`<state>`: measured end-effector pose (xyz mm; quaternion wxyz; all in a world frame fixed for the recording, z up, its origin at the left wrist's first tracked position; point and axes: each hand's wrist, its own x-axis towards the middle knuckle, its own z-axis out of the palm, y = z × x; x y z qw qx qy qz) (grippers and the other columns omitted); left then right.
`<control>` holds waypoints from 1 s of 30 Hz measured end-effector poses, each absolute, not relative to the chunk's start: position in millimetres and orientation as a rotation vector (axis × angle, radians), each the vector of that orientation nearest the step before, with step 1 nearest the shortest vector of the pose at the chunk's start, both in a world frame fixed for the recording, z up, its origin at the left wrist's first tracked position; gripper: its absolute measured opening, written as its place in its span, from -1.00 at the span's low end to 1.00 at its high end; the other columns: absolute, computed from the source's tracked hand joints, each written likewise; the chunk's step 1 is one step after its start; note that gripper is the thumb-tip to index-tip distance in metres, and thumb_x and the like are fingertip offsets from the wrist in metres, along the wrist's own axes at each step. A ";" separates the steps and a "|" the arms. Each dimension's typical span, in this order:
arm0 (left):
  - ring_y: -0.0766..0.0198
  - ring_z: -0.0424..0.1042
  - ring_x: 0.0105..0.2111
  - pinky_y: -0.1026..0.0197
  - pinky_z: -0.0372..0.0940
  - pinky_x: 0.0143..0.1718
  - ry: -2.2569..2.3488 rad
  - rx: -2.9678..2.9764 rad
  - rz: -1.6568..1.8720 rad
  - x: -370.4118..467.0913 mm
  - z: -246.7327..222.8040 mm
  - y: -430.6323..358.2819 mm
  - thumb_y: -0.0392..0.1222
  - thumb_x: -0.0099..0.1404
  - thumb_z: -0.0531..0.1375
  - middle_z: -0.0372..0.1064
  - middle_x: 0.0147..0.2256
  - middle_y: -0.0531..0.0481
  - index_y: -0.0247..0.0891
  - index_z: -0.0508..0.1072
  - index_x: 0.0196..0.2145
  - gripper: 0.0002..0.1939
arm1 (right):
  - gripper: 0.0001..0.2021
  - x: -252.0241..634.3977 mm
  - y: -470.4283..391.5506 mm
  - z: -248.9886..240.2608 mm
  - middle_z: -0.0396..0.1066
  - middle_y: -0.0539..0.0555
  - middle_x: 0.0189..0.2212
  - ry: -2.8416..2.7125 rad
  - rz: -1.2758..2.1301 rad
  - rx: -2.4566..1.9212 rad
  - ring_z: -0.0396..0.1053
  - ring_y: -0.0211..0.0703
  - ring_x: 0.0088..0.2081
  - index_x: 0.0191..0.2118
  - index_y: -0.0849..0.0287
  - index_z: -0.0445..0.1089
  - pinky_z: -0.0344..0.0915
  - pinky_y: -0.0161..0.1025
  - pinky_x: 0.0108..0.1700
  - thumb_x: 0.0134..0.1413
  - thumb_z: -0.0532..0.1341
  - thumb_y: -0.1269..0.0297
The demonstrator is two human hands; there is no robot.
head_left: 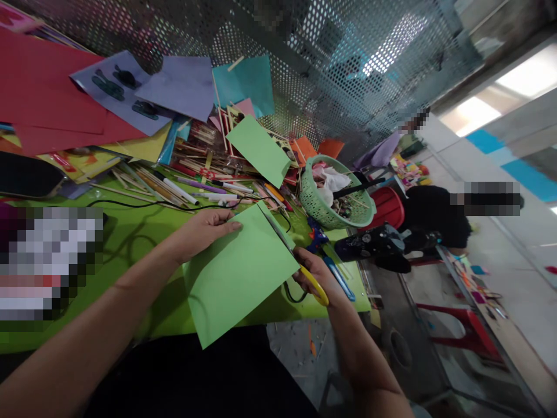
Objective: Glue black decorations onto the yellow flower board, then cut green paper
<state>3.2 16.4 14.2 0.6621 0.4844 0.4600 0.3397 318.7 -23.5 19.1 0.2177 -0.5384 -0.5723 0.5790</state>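
A sheet of light green paper (243,273) is held over the table by my left hand (209,232), its thumb on top near the upper left edge. My right hand (315,273) grips yellow-handled scissors (319,288), fingers wrapped around the handles. The blades lie along the sheet's upper right edge, with a narrow strip of green paper beside them. Whether the blades are fully closed cannot be made out. Behind the sheet, another green paper piece (261,152) rests on the heaped craft supplies.
A green basket (311,200) of scraps stands right of the pile. Beside my right hand lie a blue tool (339,276) and a glue gun (317,232). Pens and sticks line the back, before a perforated metal panel (300,69). A person (435,215) sits farther right.
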 end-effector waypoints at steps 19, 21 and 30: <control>0.26 0.44 -0.48 0.25 0.38 -0.44 1.001 1.012 0.800 5.1 16.7 13.1 0.19 0.18 0.34 0.52 -0.36 0.00 -0.19 0.50 -0.27 -0.61 | -0.43 319.1 -28.3 20.3 0.19 -0.04 -0.42 -1.811 1.469 -1.355 0.14 -0.27 -0.43 -0.03 0.14 0.32 0.14 -0.32 -0.46 0.06 0.33 -0.22; 0.27 0.44 -0.49 0.26 0.38 -0.44 1.002 1.009 0.804 4.0 16.0 13.5 0.17 0.20 0.34 0.52 -0.37 0.00 -0.19 0.50 -0.28 -0.63 | -0.44 319.0 -29.5 21.1 0.20 -0.02 -0.42 -1.807 1.493 -1.344 0.16 -0.24 -0.42 -0.01 0.13 0.32 0.16 -0.29 -0.44 0.08 0.31 -0.23; 0.27 0.43 -0.53 0.26 0.35 -0.50 1.061 0.981 0.771 4.7 20.2 14.1 0.12 0.15 0.36 0.52 -0.42 -0.02 -0.21 0.53 -0.28 -0.65 | -0.41 317.3 -31.4 23.8 0.27 0.01 -0.32 -1.708 1.613 -1.318 0.24 -0.20 -0.39 0.11 0.03 0.27 0.22 -0.28 -0.44 0.09 0.32 -0.19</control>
